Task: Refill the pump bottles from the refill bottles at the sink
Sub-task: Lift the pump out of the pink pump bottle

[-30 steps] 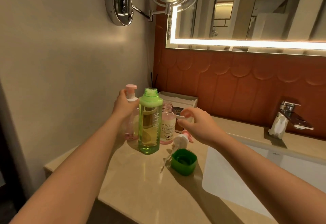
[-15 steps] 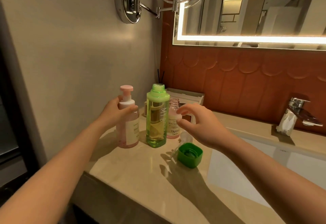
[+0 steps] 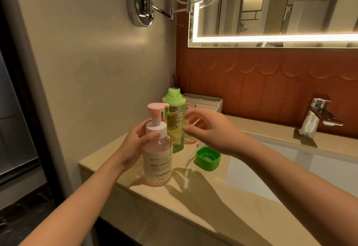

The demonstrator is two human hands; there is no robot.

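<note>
My left hand (image 3: 136, 143) grips a pink pump bottle (image 3: 157, 160) with a pink and white pump head, standing near the counter's front left edge. Behind it stands a green refill bottle (image 3: 174, 121) with its neck uncapped. Its green cap (image 3: 208, 158) lies upside down on the counter to the right. A second pink bottle (image 3: 190, 139) with no pump stands behind my right hand (image 3: 211, 131), which hovers open, fingers spread, just right of the green bottle. A loose pump's tube (image 3: 188, 163) lies on the counter below that hand.
The beige counter (image 3: 193, 207) ends at its front left corner near the pink bottle. A white sink basin (image 3: 290, 168) lies to the right, with a chrome faucet (image 3: 319, 114) behind it. A white box (image 3: 205, 100) sits against the orange tiled wall.
My left hand has brought the pink pump bottle from beside the green bottle forward toward the counter's front edge. My right hand has shifted slightly left, fingers spread.
</note>
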